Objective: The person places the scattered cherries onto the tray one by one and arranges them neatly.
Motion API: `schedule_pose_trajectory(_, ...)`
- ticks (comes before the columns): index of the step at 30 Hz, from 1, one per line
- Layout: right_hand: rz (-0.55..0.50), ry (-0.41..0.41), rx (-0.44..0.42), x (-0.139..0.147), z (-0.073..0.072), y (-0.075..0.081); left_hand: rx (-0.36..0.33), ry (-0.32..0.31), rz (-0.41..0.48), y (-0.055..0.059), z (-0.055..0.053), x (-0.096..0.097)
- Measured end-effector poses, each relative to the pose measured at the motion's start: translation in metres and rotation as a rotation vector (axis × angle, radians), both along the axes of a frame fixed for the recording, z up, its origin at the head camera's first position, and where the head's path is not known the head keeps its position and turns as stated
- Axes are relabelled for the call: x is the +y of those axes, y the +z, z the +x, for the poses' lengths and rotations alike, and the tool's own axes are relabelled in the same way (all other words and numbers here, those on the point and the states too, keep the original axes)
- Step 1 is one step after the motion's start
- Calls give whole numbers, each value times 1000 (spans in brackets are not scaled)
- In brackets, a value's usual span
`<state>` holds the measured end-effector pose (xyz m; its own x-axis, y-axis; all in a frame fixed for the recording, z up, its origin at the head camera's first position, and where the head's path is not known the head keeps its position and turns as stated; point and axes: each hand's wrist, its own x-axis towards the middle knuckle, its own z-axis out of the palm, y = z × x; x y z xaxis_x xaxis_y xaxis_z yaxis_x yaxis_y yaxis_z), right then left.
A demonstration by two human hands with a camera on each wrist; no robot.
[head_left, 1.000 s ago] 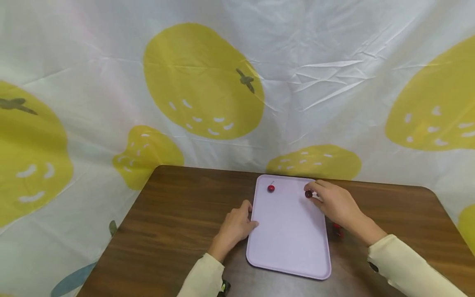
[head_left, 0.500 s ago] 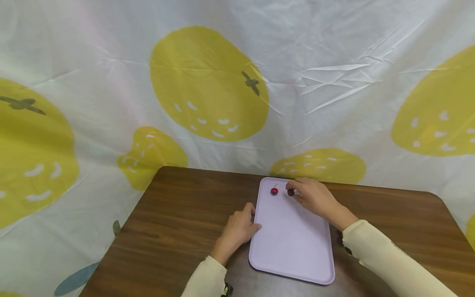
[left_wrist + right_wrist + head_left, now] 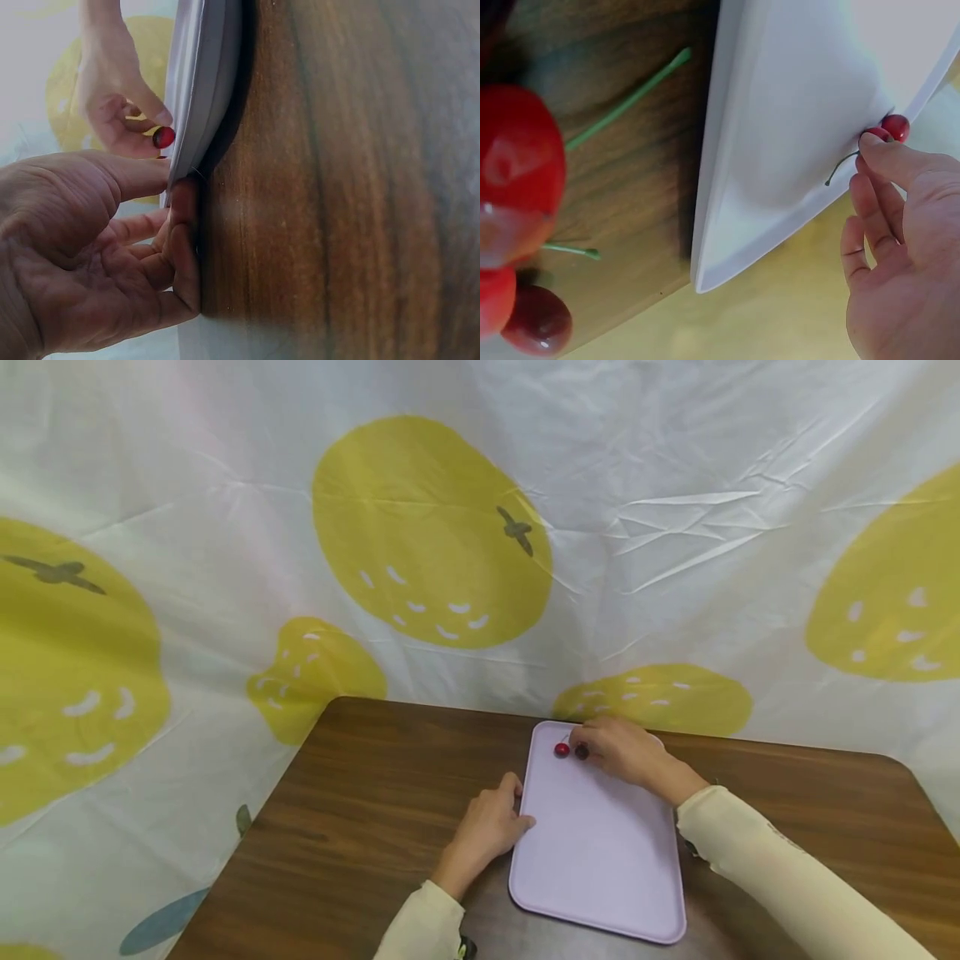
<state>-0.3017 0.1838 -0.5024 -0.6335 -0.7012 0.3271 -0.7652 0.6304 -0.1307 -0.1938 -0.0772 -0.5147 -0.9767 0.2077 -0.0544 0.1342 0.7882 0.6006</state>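
A pale lilac tray (image 3: 600, 860) lies on the wooden table. Near its far left corner sits a red cherry (image 3: 562, 750). My right hand (image 3: 630, 753) pinches a second, darker-looking cherry (image 3: 582, 751) between thumb and fingers, close beside the first. In the right wrist view the held cherry (image 3: 875, 136), its green stem dangling, overlaps the other cherry (image 3: 896, 127), so I cannot tell whether they touch. My left hand (image 3: 487, 822) holds the tray's left edge. The left wrist view has its thumb over the rim (image 3: 196, 97) and its fingers curled against the side below.
Several more cherries (image 3: 517, 165), some with green stems, lie on the table to the right of the tray; the right arm hides them from the head view. Behind the table's far edge (image 3: 420, 706) hangs a white curtain (image 3: 600, 460) with yellow fruit prints.
My right hand has carried its cherry left across the tray's far end and lowered it beside the first one. My left hand keeps its hold on the tray edge.
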Motion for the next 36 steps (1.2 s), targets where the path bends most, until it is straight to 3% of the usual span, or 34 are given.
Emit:
schedule_pose_trajectory(7, 14, 10, 6, 2, 2, 2, 26, -15, -2, 1, -2, 3)
schedule_pose_trajectory(20, -1, 16, 18, 7, 7, 3, -6, -13, 6, 2, 1, 7)
schedule_pose_trajectory(28, 14, -25, 19, 14, 14, 18, -27, 1, 15, 2, 1, 8)
schedule_pose_trajectory(36, 38, -122, -68, 34, 23, 35, -28, 10, 18, 0, 0, 3)
